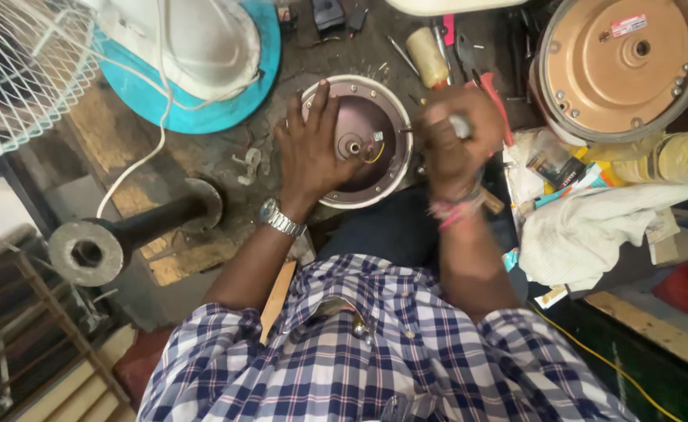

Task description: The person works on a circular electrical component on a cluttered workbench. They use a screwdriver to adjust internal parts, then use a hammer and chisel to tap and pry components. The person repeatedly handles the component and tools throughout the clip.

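Hands [383,148] on motor housing [360,141] — tool [460,125] blurred

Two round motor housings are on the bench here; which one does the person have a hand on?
The white-rimmed motor housing with the dark maroon face, at the bench centre: the left hand lies flat on it. The tan-faced motor housing at upper right goes untouched.

Dim workbench, blurred edges, fisheye distortion

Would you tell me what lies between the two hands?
In the head view, the round motor housing lies between them: the left hand rests on it, while the right hand grips a tool at its edge.
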